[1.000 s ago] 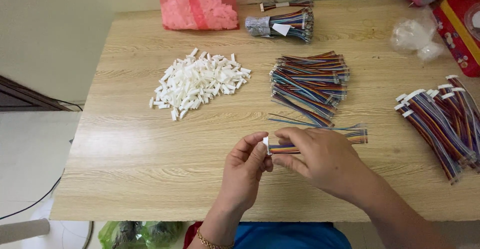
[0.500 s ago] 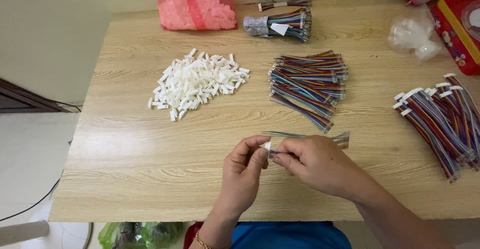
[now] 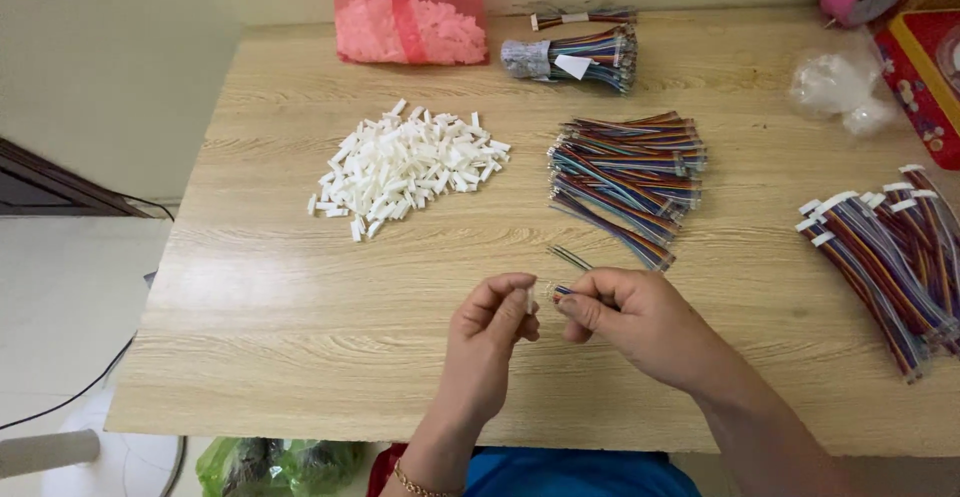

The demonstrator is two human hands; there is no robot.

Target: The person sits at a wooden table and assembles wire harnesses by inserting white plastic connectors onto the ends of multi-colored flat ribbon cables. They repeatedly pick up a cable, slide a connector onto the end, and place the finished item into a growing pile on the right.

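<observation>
Two hands over table [image 3: 250, 357] front edge: left hand [image 3: 490, 342] pinching white connector [image 3: 530, 300], right hand [image 3: 640, 322] pinching wire set [image 3: 570, 257]. Risk: misaligned ends, could bend pins/jam.

White connector pile [image 3: 408, 165], multicoloured wire bundle [image 3: 628, 172]

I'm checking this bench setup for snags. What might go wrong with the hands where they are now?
1. The left hand pinches a tiny white connector by the fingertips alone; it may slip and drop.
2. The right hand holds the thin coloured wires near their tips; they may bend or miss the connector.
3. A stray wire lies loose just beyond the hands and may get swept aside.
</observation>
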